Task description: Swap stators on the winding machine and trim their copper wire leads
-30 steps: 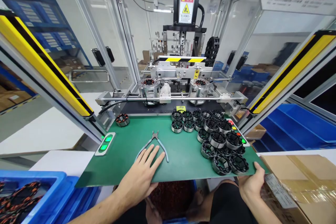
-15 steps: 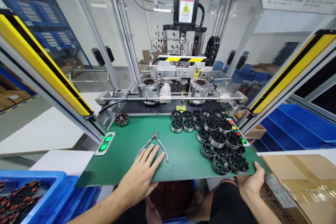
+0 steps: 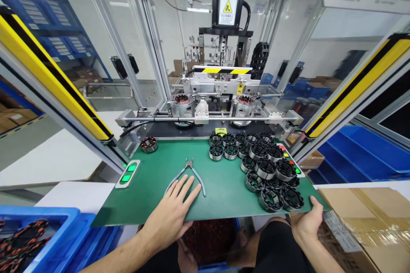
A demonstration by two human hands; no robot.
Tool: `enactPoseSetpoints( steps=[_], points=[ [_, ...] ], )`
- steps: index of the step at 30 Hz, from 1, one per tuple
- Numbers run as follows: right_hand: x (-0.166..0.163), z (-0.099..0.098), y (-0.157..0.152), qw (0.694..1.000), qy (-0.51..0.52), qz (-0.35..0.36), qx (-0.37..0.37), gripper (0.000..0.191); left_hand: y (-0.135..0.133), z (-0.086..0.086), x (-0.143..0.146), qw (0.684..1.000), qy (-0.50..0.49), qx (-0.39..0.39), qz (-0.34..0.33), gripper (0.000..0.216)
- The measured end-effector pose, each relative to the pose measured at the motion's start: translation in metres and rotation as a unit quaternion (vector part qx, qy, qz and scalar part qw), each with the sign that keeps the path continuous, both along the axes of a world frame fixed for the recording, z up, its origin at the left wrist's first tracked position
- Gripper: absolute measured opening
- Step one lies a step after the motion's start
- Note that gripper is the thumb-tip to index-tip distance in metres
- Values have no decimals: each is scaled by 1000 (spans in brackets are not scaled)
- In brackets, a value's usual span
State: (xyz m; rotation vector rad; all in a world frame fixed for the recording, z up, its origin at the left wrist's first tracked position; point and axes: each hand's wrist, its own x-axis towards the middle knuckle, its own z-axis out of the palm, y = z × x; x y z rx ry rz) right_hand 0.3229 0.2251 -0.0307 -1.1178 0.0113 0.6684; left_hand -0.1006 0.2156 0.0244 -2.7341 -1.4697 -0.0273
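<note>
1. Left hand [image 3: 171, 213]: palm down, fingers loosely spread, fingertips on or just above the splayed handles of the cutting pliers [image 3: 189, 164]. You aren't gripped round anything.
2. The cutting pliers lie on the green worktable [image 3: 128, 204], straight ahead of your left palm, nose pointing away from you.
3. Right hand [image 3: 308, 224]: at the worktable's near edge, thumb up. Fingers hidden, can't tell how firmly you hold.
4. Bare stator cores [image 3: 271, 200]: crowded beyond and inward of your right hand, some seemingly stacked; the nearest sits just beside your thumb.
5. Wound stator [image 3: 149, 145]: alone, far ahead and left of your left hand. Green-lit button panel [image 3: 128, 174] is left of that hand too.
6. Beyond both hands, two metal holders [image 3: 182, 111] each carry a stator.
7. Risk: a right-thumb swipe inward could tip the nearest core off the edge; a jolt to the worktable could topple stacked ones.
8. Risk: dragging your left hand back could hook the cutting pliers' handles and pull them lapward.
</note>
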Motion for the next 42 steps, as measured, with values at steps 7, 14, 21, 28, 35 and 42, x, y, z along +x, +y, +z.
enactPoseSetpoints(
  steps=[7,14,21,28,35,42],
  points=[
    [1,-4,0,1000,-21,-3,-1,42,1,2,0,1000,1,-8,-3,98],
    [-2,1,0,1000,-10,-12,-3,42,0,5,3,1000,7,-16,3,97],
    [-2,3,-1,1000,-2,-1,-8,41,1,5,3,1000,7,-17,3,97],
    [-4,5,-1,1000,-6,-5,3,39,0,2,3,1000,9,-3,1,99],
    [0,-3,0,1000,-15,-2,-1,40,0,2,2,1000,8,4,-3,99],
    [6,-12,0,999,-48,8,-5,40,0,4,3,1000,4,3,-4,99]
  ],
)
